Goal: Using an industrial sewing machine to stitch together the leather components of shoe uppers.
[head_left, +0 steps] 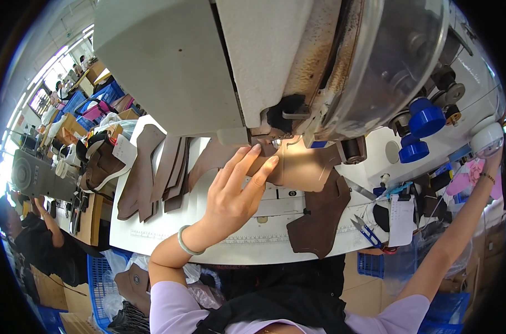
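My left hand (231, 192) lies with its fingers stretched out over a brown leather piece (303, 173) beneath the head of a sewing machine (175, 67). A lamp lights that piece near the needle area, which is mostly hidden. At the far right my right hand (494, 158) reaches up to the white handwheel (487, 139) and appears to touch it; its fingers are hidden. Another brown leather piece (322, 222) lies on the white table (253, 251) towards its front edge. Left of my left hand are several more cut leather pieces (139, 178).
Blue-handled thread snips (367, 231) and a white card (401, 220) lie at the table's right. Blue tension knobs (426, 117) jut from the machine. A blue crate (99, 284) stands below left. Further left, a person (41, 239) works near another machine (38, 175).
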A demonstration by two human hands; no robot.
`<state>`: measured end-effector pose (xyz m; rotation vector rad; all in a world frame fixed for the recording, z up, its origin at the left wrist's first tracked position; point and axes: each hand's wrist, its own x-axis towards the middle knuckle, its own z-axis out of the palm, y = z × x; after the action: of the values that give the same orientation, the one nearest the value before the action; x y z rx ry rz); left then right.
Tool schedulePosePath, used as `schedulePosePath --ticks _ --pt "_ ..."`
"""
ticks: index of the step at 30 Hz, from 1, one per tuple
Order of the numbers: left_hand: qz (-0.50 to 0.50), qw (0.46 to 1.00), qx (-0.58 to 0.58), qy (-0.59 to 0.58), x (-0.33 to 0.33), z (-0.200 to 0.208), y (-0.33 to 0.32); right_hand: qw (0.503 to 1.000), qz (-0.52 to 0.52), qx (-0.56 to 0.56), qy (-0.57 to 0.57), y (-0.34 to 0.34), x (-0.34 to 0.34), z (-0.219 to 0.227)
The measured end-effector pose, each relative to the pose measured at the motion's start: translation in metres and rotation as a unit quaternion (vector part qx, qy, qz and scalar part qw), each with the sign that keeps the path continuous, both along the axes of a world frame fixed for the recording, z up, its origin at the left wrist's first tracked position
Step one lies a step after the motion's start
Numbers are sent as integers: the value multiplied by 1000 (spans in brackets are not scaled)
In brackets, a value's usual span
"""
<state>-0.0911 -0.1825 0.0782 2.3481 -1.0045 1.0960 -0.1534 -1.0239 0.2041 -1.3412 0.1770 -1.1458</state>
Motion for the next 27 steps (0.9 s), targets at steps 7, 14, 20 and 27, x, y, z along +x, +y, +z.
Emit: schedulePosePath --ticks 7,14,20,27 --pt "-145 979 -108 96 31 4 14 997 -50 -62 10 45 1 3" --pt "-262 924 -152 234 72 -2 31 990 -76 -119 28 61 5 3" --pt "-363 843 -260 300 86 -12 26 963 -118 -237 55 68 4 -3" --pt "-315 919 -153 181 74 -8 32 981 -107 -161 35 68 5 -1"
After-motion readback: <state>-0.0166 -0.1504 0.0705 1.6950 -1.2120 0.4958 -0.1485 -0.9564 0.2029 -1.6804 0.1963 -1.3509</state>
